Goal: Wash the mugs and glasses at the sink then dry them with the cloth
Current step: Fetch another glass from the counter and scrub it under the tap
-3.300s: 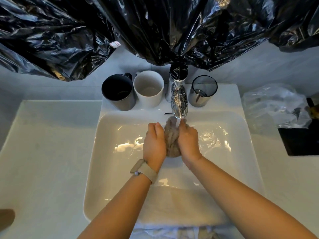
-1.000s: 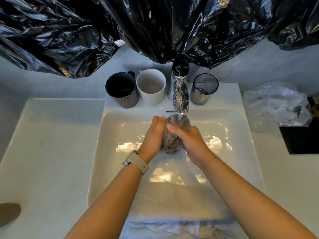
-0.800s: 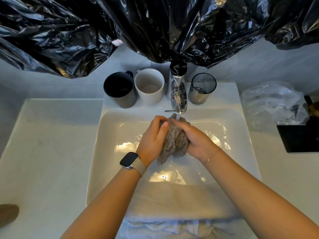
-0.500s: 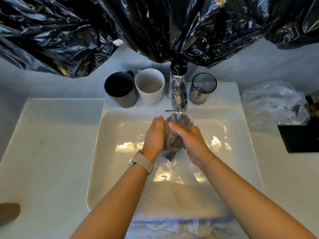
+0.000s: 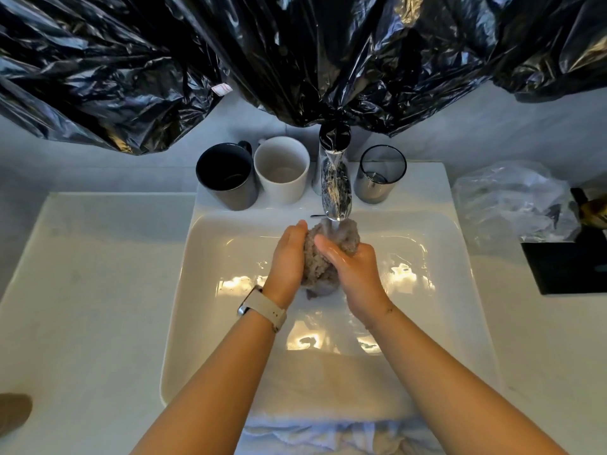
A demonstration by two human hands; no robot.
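Note:
A wet grey cloth [image 5: 317, 262] is bunched up between my left hand [image 5: 287, 257] and my right hand [image 5: 353, 269], right under the running tap [image 5: 334, 188] over the white sink [image 5: 210, 290]. Both hands press on the cloth from either side. On the ledge behind the basin stand a dark mug [image 5: 226, 180], a white mug [image 5: 281, 174] and, to the right of the tap, a smoky glass [image 5: 379, 174]. All three stand upright.
Black plastic sheeting [image 5: 295, 54] hangs over the wall above the tap. A crumpled clear plastic bag [image 5: 512, 205] and a black object [image 5: 568, 264] lie on the counter at the right. A white towel [image 5: 328, 435] drapes over the sink's front edge.
My hands have kept kneading the cloth under the stream, turning and squeezing it. The cloth hung looser a moment ago and is now bunched tight again. The mugs and glass have not moved.

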